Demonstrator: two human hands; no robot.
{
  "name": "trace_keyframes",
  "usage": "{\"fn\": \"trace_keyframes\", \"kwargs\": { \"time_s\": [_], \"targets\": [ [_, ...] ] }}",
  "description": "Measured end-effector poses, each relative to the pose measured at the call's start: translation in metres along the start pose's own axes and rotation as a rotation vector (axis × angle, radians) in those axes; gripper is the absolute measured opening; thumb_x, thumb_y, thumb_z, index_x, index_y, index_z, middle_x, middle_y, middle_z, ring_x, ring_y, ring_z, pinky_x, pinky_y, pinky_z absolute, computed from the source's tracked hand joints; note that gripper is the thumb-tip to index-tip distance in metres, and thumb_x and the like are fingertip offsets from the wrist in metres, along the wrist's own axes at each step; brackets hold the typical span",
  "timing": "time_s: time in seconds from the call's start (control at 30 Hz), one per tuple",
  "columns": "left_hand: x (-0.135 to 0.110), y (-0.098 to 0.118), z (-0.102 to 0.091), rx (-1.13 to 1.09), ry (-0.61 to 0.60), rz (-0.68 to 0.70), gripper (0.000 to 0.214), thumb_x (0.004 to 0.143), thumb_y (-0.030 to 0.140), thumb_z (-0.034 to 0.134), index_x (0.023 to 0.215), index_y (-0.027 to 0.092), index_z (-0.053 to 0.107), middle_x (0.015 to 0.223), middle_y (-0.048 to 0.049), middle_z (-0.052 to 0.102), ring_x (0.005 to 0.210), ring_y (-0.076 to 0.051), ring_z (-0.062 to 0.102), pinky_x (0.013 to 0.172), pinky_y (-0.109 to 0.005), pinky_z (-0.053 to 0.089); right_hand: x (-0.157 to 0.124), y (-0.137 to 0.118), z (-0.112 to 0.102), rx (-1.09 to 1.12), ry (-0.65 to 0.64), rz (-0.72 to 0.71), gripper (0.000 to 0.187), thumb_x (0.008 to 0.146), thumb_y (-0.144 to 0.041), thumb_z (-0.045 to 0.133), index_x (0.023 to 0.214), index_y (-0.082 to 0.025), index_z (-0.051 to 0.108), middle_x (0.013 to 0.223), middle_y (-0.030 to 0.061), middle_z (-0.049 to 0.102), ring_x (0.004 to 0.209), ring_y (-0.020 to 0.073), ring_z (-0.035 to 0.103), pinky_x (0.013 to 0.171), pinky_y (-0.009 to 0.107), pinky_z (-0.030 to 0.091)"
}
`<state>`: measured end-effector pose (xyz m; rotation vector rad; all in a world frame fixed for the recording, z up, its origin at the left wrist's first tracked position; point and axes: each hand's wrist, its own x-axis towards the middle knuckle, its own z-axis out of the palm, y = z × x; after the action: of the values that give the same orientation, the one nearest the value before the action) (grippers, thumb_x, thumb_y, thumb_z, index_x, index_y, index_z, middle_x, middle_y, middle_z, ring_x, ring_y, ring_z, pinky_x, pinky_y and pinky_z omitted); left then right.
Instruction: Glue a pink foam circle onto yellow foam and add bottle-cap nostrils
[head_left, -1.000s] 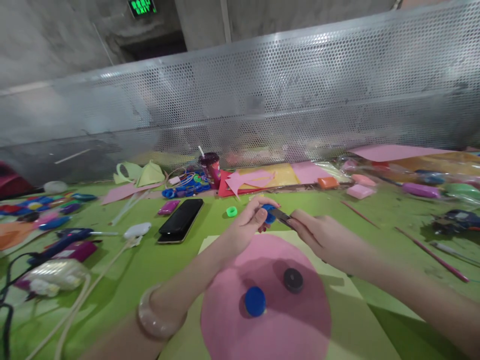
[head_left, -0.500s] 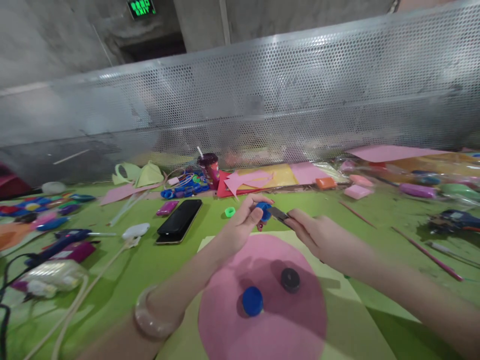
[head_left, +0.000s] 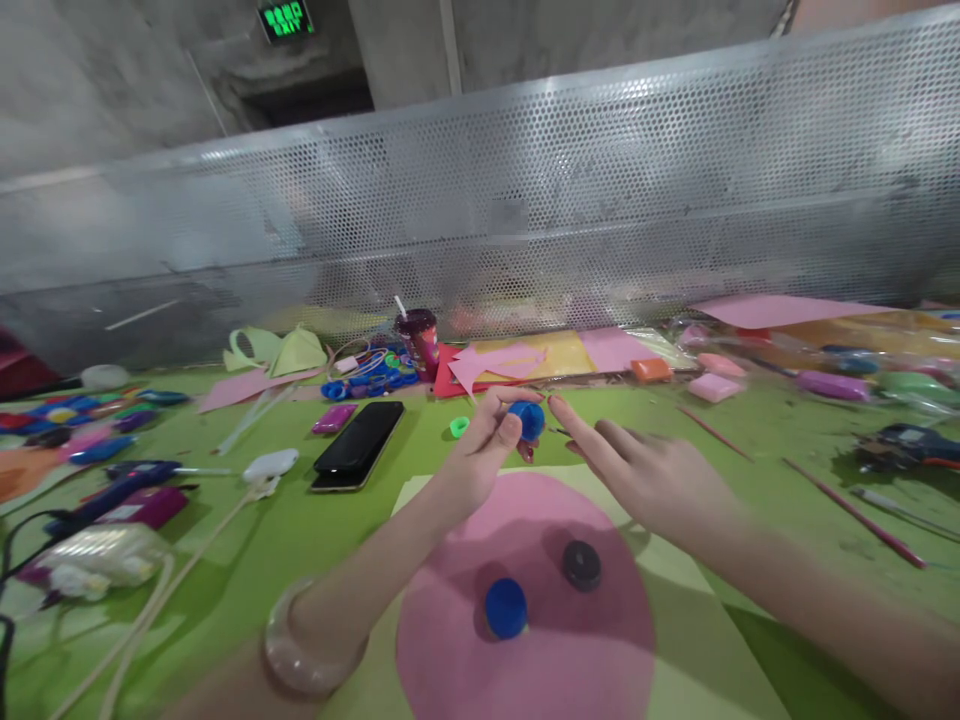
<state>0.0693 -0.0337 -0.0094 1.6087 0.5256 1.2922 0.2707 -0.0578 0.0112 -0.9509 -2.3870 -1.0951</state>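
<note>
Pinched in the fingers of my left hand (head_left: 480, 450) is a blue bottle cap (head_left: 529, 421), its hollow side turned toward me. My right hand (head_left: 649, 475) is close by on the right, index finger stretched toward the cap's rim. A thin dark tip of a flat grey blade (head_left: 559, 431) shows under that finger; the rest is hidden by the hand. Below lies a pink paper circle (head_left: 525, 675) on a pale yellow sheet (head_left: 724, 630). Another blue cap (head_left: 506, 608) and a black cap (head_left: 582, 565) rest on the circle.
Left of my hands are a black phone (head_left: 360, 445), a green ring (head_left: 459, 428) and a white charger cable (head_left: 271, 464). A glue gun (head_left: 120, 490) lies farther left. Behind stand a drink cup (head_left: 420, 340) and a perforated metal panel (head_left: 525, 220). Thin sticks (head_left: 855, 512) lie right.
My right hand has turned, its index finger now extended toward the cap. The grey blade, plainly visible against the cap before, is mostly hidden. The cap's hollow side shows more.
</note>
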Motion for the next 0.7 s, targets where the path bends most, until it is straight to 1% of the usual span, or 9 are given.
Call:
{"fn": "trace_keyframes", "kwargs": {
  "time_s": [0.1,0.23,0.37,0.5,0.57,0.67,0.7],
  "targets": [
    [0.000,0.003,0.000,-0.006,-0.003,-0.003,0.033,0.087,0.047,0.047,0.110,0.024,0.052,0.082,-0.0004,0.050,0.071,-0.012,0.047,0.068,-0.026,0.041,0.000,-0.001,-0.002,-0.034,-0.002,0.009,0.078,0.079,0.001,0.035,0.146,-0.011,-0.004,0.063,-0.0010,0.056,0.047,0.0138,0.046,0.040,0.029,0.019],
    [-0.001,0.014,-0.001,0.081,-0.043,-0.030,0.037,0.089,0.044,0.045,0.122,0.029,0.050,0.090,-0.0017,0.054,0.073,-0.012,0.047,0.072,-0.027,0.043,-0.001,0.001,-0.002,-0.048,-0.003,-0.031,0.078,0.078,0.003,0.034,0.145,-0.011,-0.002,0.063,-0.0013,0.055,0.046,0.0135,0.045,0.041,0.029,0.019],
    [0.000,0.016,-0.005,0.151,-0.104,-0.017,0.032,0.090,0.043,0.044,0.115,0.029,0.057,0.104,-0.0040,0.055,0.079,-0.013,0.049,0.073,-0.027,0.043,-0.001,0.003,-0.001,-0.031,-0.037,-0.069,0.079,0.076,0.003,0.035,0.145,-0.012,-0.001,0.065,-0.0008,0.056,0.048,0.0140,0.048,0.042,0.028,0.020],
    [0.000,0.014,-0.007,0.161,-0.099,-0.007,0.033,0.089,0.043,0.044,0.118,0.030,0.054,0.107,-0.0043,0.055,0.076,-0.013,0.050,0.072,-0.027,0.044,-0.001,0.004,0.001,-0.005,-0.031,-0.063,0.081,0.076,0.002,0.036,0.145,-0.011,-0.004,0.067,-0.0018,0.057,0.045,0.0132,0.045,0.041,0.027,0.021],
    [-0.001,0.016,-0.006,0.157,-0.103,0.000,0.031,0.089,0.043,0.045,0.115,0.030,0.055,0.110,-0.0038,0.054,0.076,-0.013,0.050,0.072,-0.027,0.043,-0.001,0.003,0.001,0.009,-0.021,-0.059,0.077,0.076,0.002,0.036,0.145,-0.012,0.004,0.067,-0.0018,0.057,0.044,0.0126,0.044,0.041,0.027,0.023],
    [-0.002,0.019,-0.004,0.139,-0.115,-0.007,0.028,0.090,0.041,0.043,0.110,0.029,0.059,0.109,-0.0027,0.054,0.079,-0.014,0.049,0.072,-0.026,0.042,-0.002,0.003,0.000,0.003,-0.048,-0.074,0.066,0.075,0.003,0.037,0.139,-0.013,0.029,0.068,-0.0003,0.057,0.046,0.0128,0.047,0.041,0.028,0.027],
    [-0.002,0.020,-0.004,0.131,-0.118,-0.015,0.027,0.091,0.040,0.042,0.109,0.028,0.059,0.108,-0.0022,0.053,0.079,-0.014,0.049,0.072,-0.026,0.042,-0.002,0.003,-0.001,0.000,-0.060,-0.079,0.064,0.074,0.004,0.038,0.136,-0.013,0.033,0.069,0.0001,0.058,0.046,0.0131,0.048,0.041,0.028,0.028]
  ]
}}
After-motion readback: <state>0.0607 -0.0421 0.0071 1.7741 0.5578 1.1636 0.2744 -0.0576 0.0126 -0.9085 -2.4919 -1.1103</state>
